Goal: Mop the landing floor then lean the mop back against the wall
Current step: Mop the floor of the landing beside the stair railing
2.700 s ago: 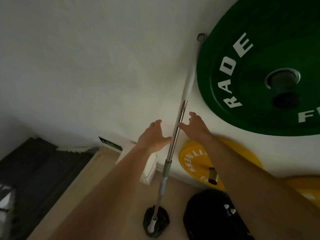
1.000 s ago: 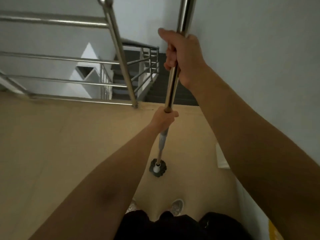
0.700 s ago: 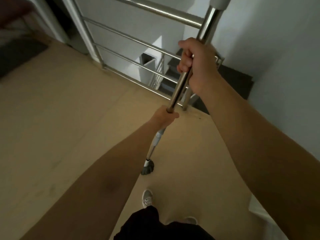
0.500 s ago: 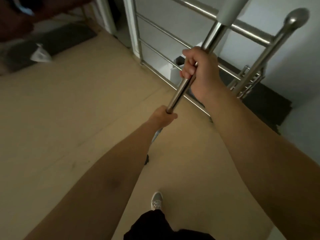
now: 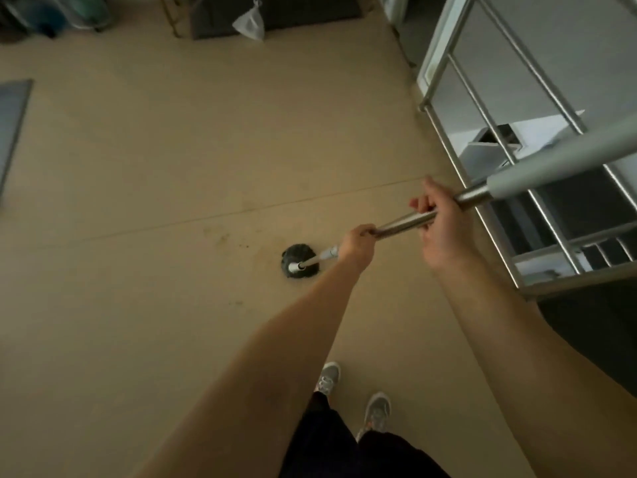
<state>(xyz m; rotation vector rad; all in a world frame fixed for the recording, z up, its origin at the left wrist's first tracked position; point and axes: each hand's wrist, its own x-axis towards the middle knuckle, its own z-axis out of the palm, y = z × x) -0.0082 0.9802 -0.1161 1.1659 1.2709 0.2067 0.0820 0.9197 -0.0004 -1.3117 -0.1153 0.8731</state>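
I hold a mop with a steel handle [image 5: 403,225] and a grey grip sleeve [image 5: 558,158]. Its dark round mop head [image 5: 299,261] rests on the beige landing floor [image 5: 172,174], beside some brownish stains [image 5: 224,238]. My left hand [image 5: 358,248] is shut on the lower part of the handle, just above the head. Higher up the shaft, below the grey sleeve, my right hand [image 5: 437,229] grips it. The handle slants up to the right.
A steel stair railing [image 5: 482,139] and the stairwell lie on the right. A dark mat [image 5: 275,12] and a white bag [image 5: 250,22] sit at the far edge. A grey mat [image 5: 12,119] lies at left. My shoes [image 5: 377,410] stand near the bottom.
I took the mop from the wall with both hands and turned away from the stairs toward the open landing. The mop head now sits on the floor by the stains.
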